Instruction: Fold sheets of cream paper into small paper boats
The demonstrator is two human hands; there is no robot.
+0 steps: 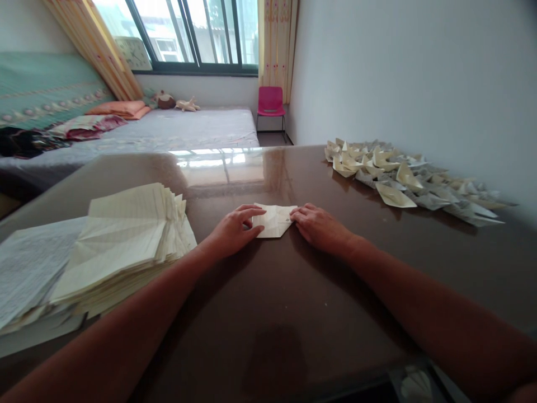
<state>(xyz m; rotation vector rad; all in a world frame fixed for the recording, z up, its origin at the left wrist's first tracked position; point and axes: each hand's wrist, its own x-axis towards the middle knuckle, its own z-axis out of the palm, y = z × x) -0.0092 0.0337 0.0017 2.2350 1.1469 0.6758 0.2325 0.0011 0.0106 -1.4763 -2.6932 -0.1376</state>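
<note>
A small folded sheet of cream paper (273, 223) lies on the brown table between my hands, with creases across it and its lower right corner slanted. My left hand (235, 228) grips its left edge, the thumb low and the fingers high on the sheet, with a gap between them. At the right edge, the fingers of my right hand (316, 224) are bunched together and closed on the upper right corner; the thumb is mostly hidden.
To the left a thick stack of creased paper (121, 235) rests beside printed sheets (37, 263). Many folded paper boats (394, 193) are heaped at the right, by the wall. Behind the glossy table (260, 313) are a bed (201, 126) and a pink chair (271, 102).
</note>
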